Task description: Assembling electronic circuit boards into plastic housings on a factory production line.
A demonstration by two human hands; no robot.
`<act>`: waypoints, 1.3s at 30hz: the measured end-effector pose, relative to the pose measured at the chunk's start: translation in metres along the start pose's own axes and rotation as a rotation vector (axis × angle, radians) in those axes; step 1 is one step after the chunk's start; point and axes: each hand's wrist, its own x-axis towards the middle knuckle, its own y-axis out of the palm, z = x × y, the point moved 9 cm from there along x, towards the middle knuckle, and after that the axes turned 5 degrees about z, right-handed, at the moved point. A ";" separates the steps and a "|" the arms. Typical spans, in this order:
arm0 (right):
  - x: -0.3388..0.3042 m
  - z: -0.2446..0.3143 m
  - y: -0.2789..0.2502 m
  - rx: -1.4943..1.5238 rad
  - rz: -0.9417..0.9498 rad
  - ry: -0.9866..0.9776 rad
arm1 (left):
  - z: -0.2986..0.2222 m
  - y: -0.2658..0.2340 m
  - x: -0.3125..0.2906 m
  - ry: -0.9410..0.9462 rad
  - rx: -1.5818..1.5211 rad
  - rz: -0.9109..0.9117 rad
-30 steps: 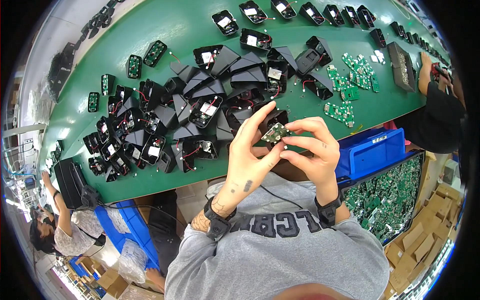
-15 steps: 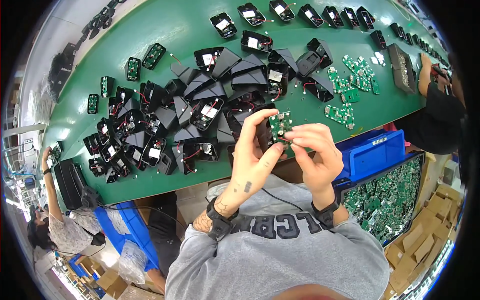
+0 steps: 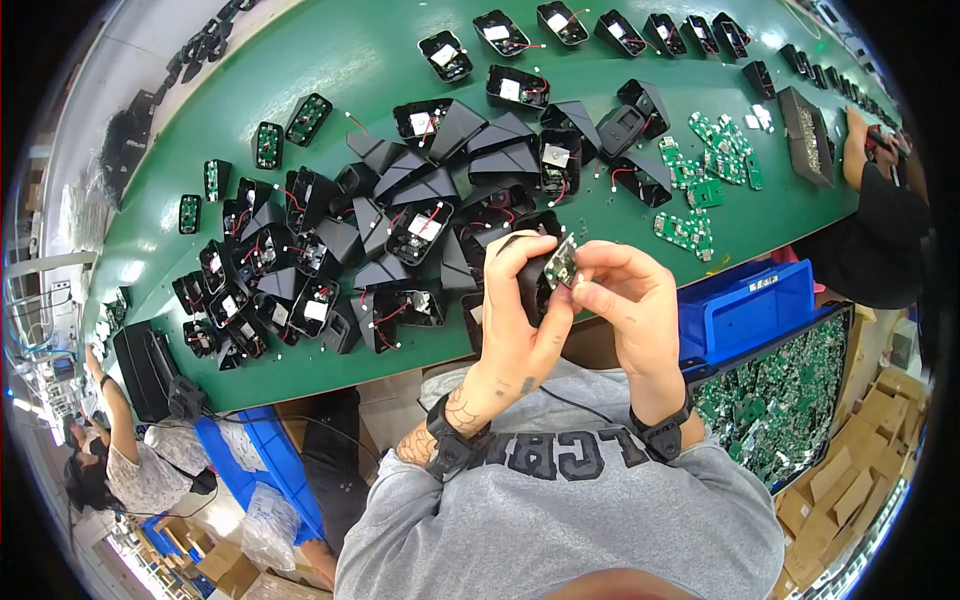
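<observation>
My left hand (image 3: 515,320) is closed round a small green circuit board (image 3: 562,264), fingers at its upper edge and thumb below. The board is tilted, so its face shows only narrowly. A black plastic housing (image 3: 535,283) shows dark behind the board, by my left palm; how it is held is partly hidden. My right hand (image 3: 635,310) pinches at the board's near right edge. Something tiny and white shows at its fingertips, too small to name. Just beyond my hands lie black housings (image 3: 418,232) with red wires, several of them piled together.
Loose green circuit boards (image 3: 684,232) lie to the right on the green table (image 3: 380,60), near a box of small parts (image 3: 806,140). Below the edge stand a blue bin (image 3: 745,310) and a board-filled tray (image 3: 775,400). Co-workers' arms (image 3: 857,150) show at both sides.
The circuit board has turned from nearly face-on to a steep tilt. My right hand has shifted slightly left and closer, its fingertips now tighter against the board's edge.
</observation>
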 end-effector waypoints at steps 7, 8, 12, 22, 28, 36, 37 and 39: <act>0.005 0.004 -0.001 -0.179 0.082 -0.046 | -0.018 0.000 0.008 0.152 0.084 0.085; 0.005 0.005 -0.002 -0.178 0.080 -0.044 | -0.018 -0.001 0.009 0.150 0.083 0.087; -0.002 0.043 0.007 -0.761 -0.006 -0.352 | -0.019 0.003 0.009 0.157 0.124 0.173; -0.009 0.060 0.015 -1.005 -0.030 -0.429 | -0.024 0.007 0.010 0.178 0.146 0.225; -0.005 0.055 0.013 -0.966 -0.035 -0.371 | -0.024 0.009 0.010 0.165 0.245 0.273; -0.005 0.061 0.015 -1.011 0.043 -0.337 | -0.024 0.014 0.008 0.147 0.205 0.322; -0.006 0.061 0.016 -1.018 0.049 -0.342 | -0.025 0.013 0.008 0.152 0.193 0.302; -0.006 0.059 0.014 -1.012 0.041 -0.342 | -0.025 0.011 0.007 0.156 0.181 0.281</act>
